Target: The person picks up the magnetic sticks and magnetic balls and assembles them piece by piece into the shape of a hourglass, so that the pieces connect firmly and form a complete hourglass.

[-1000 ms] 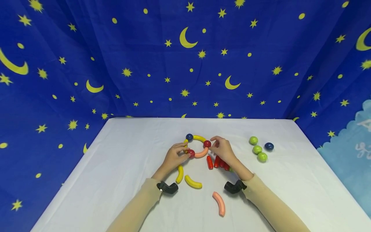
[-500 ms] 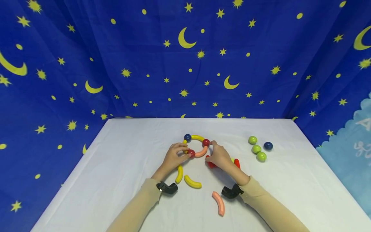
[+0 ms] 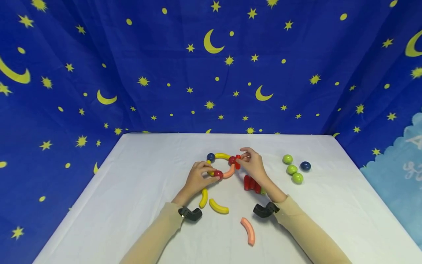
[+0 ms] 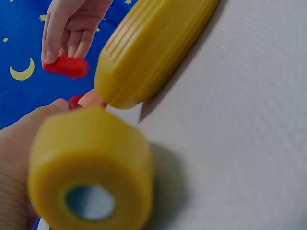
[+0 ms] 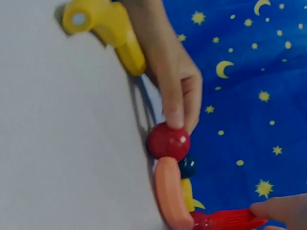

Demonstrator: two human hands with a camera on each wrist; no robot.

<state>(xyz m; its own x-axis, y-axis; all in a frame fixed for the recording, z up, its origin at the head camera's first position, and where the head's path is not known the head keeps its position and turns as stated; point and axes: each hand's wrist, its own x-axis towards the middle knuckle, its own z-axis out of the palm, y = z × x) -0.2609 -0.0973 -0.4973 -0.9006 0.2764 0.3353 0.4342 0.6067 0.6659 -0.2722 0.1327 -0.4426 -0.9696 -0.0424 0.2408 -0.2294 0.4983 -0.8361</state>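
A ring of magnetic rods and balls lies on the table. It has a yellow curved rod (image 3: 222,156), a pink curved rod (image 3: 229,172), a dark blue ball (image 3: 211,157) and two red balls. My left hand (image 3: 199,176) holds the near red ball (image 5: 169,142) between thumb and fingers. Pinched in my right hand (image 3: 254,165) is a short red rod (image 3: 237,161). Its end meets the far red ball (image 3: 232,160) in the right wrist view. In the left wrist view this red rod (image 4: 66,66) hangs from my right fingertips (image 4: 51,57).
Several red rods (image 3: 252,183) lie by my right wrist, with a green piece (image 3: 262,191) partly hidden. Two loose yellow curved rods (image 3: 219,206) and a pink one (image 3: 248,231) lie nearer. Green balls (image 3: 292,169) and a dark blue ball (image 3: 305,166) sit at right.
My right hand went down to the red rods, took one and brought it up to the far red ball. The ring's far side shifted slightly left. My left hand stayed in place.
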